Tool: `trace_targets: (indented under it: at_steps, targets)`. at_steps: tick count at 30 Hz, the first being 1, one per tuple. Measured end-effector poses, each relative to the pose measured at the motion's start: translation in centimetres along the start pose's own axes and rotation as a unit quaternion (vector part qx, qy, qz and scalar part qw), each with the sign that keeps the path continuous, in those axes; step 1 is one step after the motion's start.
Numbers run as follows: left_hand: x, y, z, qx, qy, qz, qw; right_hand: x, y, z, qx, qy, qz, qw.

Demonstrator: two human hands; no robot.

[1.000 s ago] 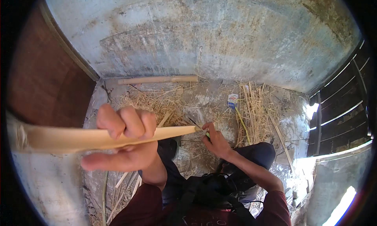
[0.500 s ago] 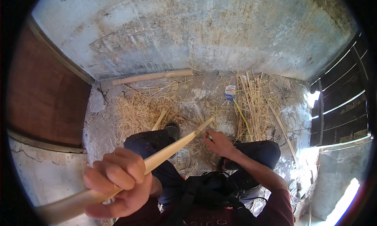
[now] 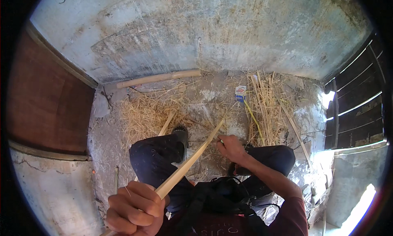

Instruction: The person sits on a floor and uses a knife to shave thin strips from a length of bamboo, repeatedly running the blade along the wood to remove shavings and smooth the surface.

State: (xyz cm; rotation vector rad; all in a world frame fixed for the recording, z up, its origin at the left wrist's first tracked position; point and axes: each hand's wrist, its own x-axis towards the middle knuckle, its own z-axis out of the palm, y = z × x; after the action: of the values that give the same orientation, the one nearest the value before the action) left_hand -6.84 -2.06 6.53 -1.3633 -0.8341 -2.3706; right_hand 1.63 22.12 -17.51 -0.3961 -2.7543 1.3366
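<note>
My left hand point(image 3: 134, 208) is closed around a long pale split-bamboo strip point(image 3: 186, 168), which slants up and away to the right, its far end tapering near the floor's middle. Closed beside that far part, my right hand point(image 3: 233, 149) grips a small tool with a green handle point(image 3: 222, 141). Fingers hide most of the tool, so I cannot tell its exact kind. The strip's near end passes under my left hand at the lower edge.
A thick bamboo pole point(image 3: 159, 78) lies along the wall. Curly shavings point(image 3: 147, 113) heap at left, with another strip point(image 3: 167, 123) on them. Bundled thin strips point(image 3: 266, 109) lie at right beside a small blue-and-white box point(image 3: 240, 93). My boot point(image 3: 180, 141) stands between.
My left hand has moved down and slightly right along with the strip. My right hand has shifted a little to the right, further from the strip.
</note>
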Motion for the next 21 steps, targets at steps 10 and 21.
trace_targets:
  at_steps: [10, 21]
  targets:
    - [0.8, 0.5, 1.7, -0.029, -0.030, -0.035, 0.998, 1.0, 4.8, 2.7, -0.048, -0.056, 0.024, 0.997]
    - [1.6, 3.6, 1.1, -0.031, -0.058, -0.031, 0.997, 0.9, 2.9, 2.4, 0.005, -0.086, -0.060, 0.994]
